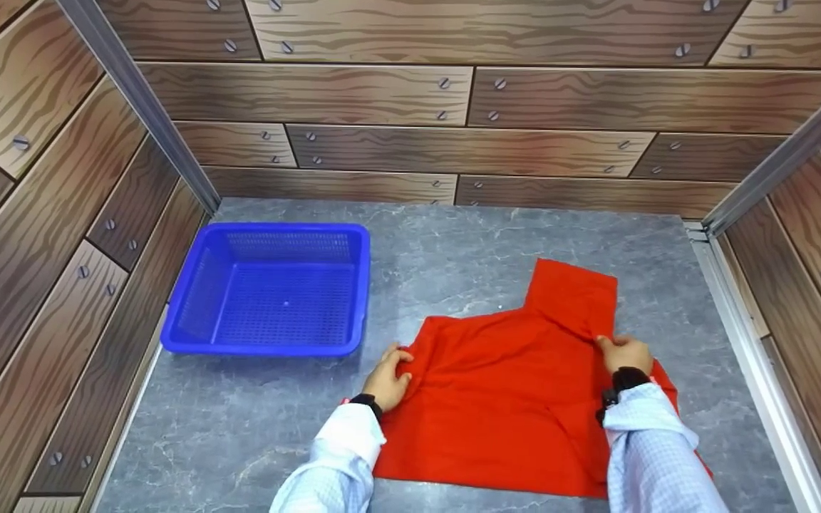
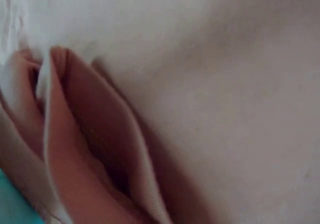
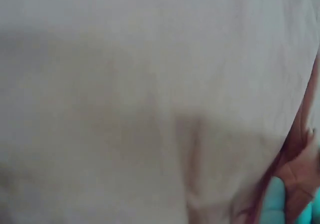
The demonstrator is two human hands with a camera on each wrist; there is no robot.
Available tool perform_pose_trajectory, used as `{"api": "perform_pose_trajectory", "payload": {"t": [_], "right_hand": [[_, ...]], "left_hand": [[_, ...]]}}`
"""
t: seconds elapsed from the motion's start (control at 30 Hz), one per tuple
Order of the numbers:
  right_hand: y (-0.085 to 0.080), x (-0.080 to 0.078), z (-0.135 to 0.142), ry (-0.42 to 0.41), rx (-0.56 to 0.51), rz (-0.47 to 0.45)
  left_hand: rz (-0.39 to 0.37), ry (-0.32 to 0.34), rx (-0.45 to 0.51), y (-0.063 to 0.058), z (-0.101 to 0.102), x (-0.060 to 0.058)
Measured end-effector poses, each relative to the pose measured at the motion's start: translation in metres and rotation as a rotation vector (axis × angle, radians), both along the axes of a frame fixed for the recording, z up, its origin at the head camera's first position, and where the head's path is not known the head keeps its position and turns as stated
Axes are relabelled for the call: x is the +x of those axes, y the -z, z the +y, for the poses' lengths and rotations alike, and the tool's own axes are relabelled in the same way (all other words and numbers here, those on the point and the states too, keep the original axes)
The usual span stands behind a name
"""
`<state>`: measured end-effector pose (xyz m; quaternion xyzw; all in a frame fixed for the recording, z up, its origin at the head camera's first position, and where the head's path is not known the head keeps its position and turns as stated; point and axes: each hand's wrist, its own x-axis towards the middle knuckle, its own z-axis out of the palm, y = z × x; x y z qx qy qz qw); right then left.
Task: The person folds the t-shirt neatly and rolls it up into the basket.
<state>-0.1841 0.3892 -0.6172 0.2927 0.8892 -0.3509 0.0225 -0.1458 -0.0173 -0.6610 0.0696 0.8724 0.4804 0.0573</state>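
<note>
A red shirt (image 1: pixel 503 399) lies spread on the grey surface in the head view, a sleeve (image 1: pixel 573 292) sticking out at its upper right. At the garment's left side, my left hand (image 1: pixel 387 377) grips the edge with curled fingers. My right hand (image 1: pixel 626 355) pinches the cloth just below the sleeve, and part of the shirt shows beyond that wrist. Close up in the left wrist view, the lifted fabric (image 2: pixel 95 134) forms a fold with a gap inside. The right wrist view is mostly filled by blurred cloth (image 3: pixel 125 84), with fingers (image 3: pixel 272 204) at the lower right corner.
A blue plastic basket (image 1: pixel 286 306) with perforated sides stands at the back left, apart from the shirt. Wood-patterned walls (image 1: pixel 467 100) enclose the grey marbled tabletop (image 1: pixel 446 249) at the back and both sides. A metal rail (image 1: pixel 752 356) runs along the right edge.
</note>
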Motion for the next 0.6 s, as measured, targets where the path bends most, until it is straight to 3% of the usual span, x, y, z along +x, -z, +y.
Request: {"api": "perform_pose_trajectory", "payload": {"t": [0.17,0.33,0.43,0.6], "right_hand": [[-0.003,0.004,0.006,-0.025,-0.036,-0.038],[-0.008,0.007,0.006,-0.002,-0.141,0.043],[-0.010,0.008,0.009,0.042,-0.286,0.110],[-0.015,0.012,0.019,0.163,-0.553,0.175]], "left_hand": [[0.053,0.031,-0.012,-0.002,0.001,0.000],[0.066,0.004,-0.015,-0.005,-0.002,-0.001],[0.099,-0.064,-0.001,-0.009,-0.007,-0.001],[0.267,-0.199,-0.032,-0.023,-0.019,-0.001]]}}
